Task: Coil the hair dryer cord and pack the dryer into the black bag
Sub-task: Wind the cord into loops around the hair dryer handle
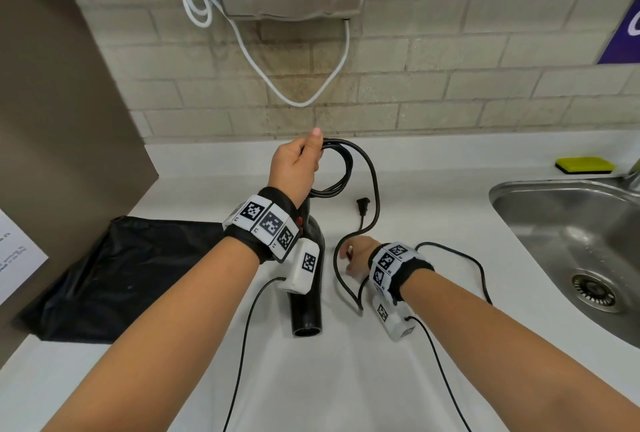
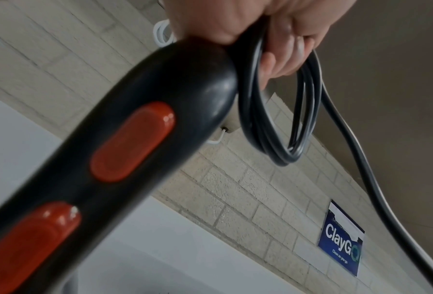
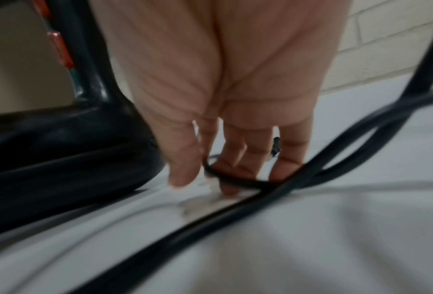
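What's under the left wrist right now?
The hair dryer stands on the white counter beneath the left hand, which grips cord loops. The wrist covers the handle's top; how the hand holds it cannot be seen here.

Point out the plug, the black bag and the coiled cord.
plug (image 1: 363, 206): head view, on its black body lying on the counter.
black bag (image 1: 131, 272): head view, middle of its flat fabric.
coiled cord (image 2: 273, 127): left wrist view, on the bundled loops.

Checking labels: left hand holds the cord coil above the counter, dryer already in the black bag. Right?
Not quite. The hair dryer is not in the black bag; the head view shows it on the counter beside the bag. The left hand does hold the cord coil.
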Motion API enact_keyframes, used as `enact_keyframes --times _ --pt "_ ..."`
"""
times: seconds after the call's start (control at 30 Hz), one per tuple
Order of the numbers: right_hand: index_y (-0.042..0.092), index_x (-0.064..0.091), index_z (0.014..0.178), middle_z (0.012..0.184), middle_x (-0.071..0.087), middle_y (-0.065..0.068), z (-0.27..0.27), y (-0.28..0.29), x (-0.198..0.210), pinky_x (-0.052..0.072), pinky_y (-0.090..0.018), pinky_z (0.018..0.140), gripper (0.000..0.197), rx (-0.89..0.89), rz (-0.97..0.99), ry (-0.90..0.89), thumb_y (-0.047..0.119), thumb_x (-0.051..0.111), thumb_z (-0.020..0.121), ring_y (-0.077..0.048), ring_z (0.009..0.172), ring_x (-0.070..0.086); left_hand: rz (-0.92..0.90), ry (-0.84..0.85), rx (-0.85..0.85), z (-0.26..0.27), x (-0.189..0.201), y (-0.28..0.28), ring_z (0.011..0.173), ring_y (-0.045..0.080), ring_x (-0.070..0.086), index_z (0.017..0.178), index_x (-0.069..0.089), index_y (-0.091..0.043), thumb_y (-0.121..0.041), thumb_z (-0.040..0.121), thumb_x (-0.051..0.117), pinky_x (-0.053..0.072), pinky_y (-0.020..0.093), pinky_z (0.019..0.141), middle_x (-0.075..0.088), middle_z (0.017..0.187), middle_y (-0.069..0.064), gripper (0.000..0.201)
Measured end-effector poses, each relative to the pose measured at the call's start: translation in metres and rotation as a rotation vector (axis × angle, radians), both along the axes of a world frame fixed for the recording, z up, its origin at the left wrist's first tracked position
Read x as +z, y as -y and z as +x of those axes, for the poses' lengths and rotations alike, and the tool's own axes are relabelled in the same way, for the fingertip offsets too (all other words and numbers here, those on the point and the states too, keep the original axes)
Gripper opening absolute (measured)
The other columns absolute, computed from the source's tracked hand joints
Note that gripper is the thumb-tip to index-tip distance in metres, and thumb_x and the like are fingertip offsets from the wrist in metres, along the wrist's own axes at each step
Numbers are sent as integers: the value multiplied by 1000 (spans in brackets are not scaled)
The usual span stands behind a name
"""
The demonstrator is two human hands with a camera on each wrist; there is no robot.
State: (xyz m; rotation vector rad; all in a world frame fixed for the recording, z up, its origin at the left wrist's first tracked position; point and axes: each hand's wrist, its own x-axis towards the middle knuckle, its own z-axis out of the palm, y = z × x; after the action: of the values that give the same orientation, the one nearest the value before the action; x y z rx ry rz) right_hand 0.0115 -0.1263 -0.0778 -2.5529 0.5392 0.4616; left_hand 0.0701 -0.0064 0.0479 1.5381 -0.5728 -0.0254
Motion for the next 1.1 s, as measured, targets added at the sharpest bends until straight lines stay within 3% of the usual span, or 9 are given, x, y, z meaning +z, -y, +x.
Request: enact_keyframes --times 0.1,0.2,0.33,0.43,0.6,0.73,0.87,1.0,1.1 --pt "18 47 108 96 51 -6 -5 -1 7 41 -24 75 29 -206 150 226 1 47 86 -24 91 54 3 7 -1 1 -1 0 44 6 26 53 36 -21 -38 96 44 23 25 48 31 49 -11 47" --pt "-1 41 126 118 55 -20 -6 5 33 40 -29 86 37 -417 257 502 14 47 93 -33 110 53 2 11 -6 1 -1 -1 42 5 27 53 36 -21 -40 95 44 23 25 48 31 53 -7 47" --pt "-2 57 73 75 60 -17 -14 15 79 36 -28 68 40 -433 182 599 21 37 98 -34 86 54 2 -5 -20 2 0 -1 42 5 27 55 36 -20 -36 97 44 23 23 46 31 54 -5 45" --pt "-5 57 112 109 64 -22 -23 17 104 41 -28 85 30 -408 198 689 11 38 96 -32 106 56 7 -21 -24 2 0 0 42 6 25 55 36 -19 -35 97 45 23 22 45 30 53 -6 45" --pt "-3 35 135 131 54 -18 -30 23 110 35 -18 67 43 -398 305 611 4 37 93 -24 105 51 12 -25 -22 3 -1 0 44 7 24 57 37 -19 -36 97 45 22 22 45 31 55 -6 43" --pt "1 60 101 101 59 -17 -44 30 118 34 -25 75 19 -447 219 610 6 44 91 -25 88 49 24 -24 -3 4 0 -3 42 6 23 57 38 -18 -37 96 44 22 21 44 31 55 -5 44" --pt "9 33 48 49 32 -4 -57 27 121 24 -26 48 50 -448 132 680 21 42 96 -21 51 33 21 -42 17 7 0 -4 41 7 23 56 39 -18 -38 96 45 22 21 44 32 47 -11 45" --pt "-3 62 93 80 63 -11 -63 27 118 30 -21 60 29 -465 110 798 13 39 97 -27 81 54 30 -35 48 12 -2 -3 41 8 23 55 38 -19 -40 95 45 22 24 46 31 41 -15 46" --pt "0 54 106 92 65 -14 -68 24 120 31 -15 53 26 -522 158 1018 8 31 97 -15 70 52 48 -12 73 13 -3 -3 42 9 24 54 37 -20 -43 93 45 22 26 48 31 40 -15 46"
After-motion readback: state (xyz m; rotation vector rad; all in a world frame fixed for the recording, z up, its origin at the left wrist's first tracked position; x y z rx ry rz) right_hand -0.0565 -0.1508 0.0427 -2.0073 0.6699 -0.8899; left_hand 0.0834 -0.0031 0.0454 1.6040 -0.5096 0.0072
